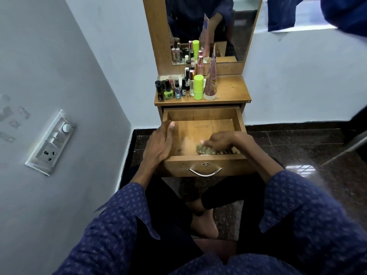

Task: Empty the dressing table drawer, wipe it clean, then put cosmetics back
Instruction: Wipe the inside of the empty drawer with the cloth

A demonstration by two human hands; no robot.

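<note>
Now we are on the wiping step: the drawer (204,116) stands pulled out with its floor bare, and the cosmetics (184,86) wait in a cluster on the left of the dressing table top (230,88). Our right hand (222,142) has its fingers curled over a bunched cloth (206,150), pressing it down at the front edge of the drawer floor. Our left hand (160,141) lies with straight fingers along the drawer's left wall, steadying it. To do this well, we should keep that brace firm, sweep the cloth in overlapping strokes toward the back, and work into the corners, where dust probably collects. The far half likely needs passes too.
</note>
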